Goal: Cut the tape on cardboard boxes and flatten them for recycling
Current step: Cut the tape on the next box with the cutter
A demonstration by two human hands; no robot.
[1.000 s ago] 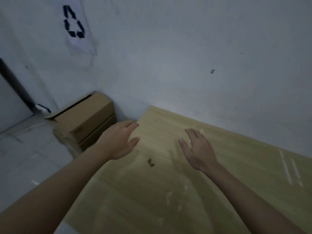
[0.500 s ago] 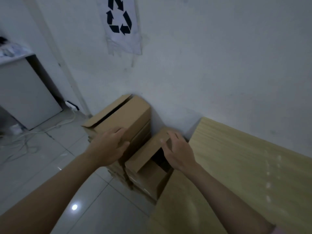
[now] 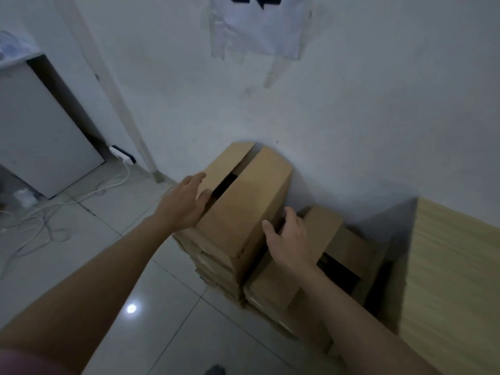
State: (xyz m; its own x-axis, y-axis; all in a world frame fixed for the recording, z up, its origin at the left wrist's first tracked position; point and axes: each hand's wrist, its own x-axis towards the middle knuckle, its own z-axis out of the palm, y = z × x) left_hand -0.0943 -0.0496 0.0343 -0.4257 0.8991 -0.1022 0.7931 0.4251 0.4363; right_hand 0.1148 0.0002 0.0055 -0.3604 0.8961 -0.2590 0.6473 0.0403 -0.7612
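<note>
From the head camera, a tall cardboard box [image 3: 243,212] sits in the middle of the frame on top of a stack of boxes against the white wall [image 3: 351,104], its top flaps parted to show a dark gap. The left hand [image 3: 181,205] lies against the box's left side, fingers straight and slightly spread, the thumb at the edge of the flap gap. The right hand [image 3: 290,240] is at the box's right side, fingers bent over the edge there and thumb held out toward the box; whether it truly grips cannot be told.

To the lower right, a lower box [image 3: 346,250] with open flaps sits beside the stack. A wooden table [image 3: 454,280] fills the right edge. In the upper middle a paper sign [image 3: 257,25] is taped to the wall. At the left stand a white cabinet [image 3: 40,131] and white cables [image 3: 54,207] on the tiled floor [image 3: 135,266].
</note>
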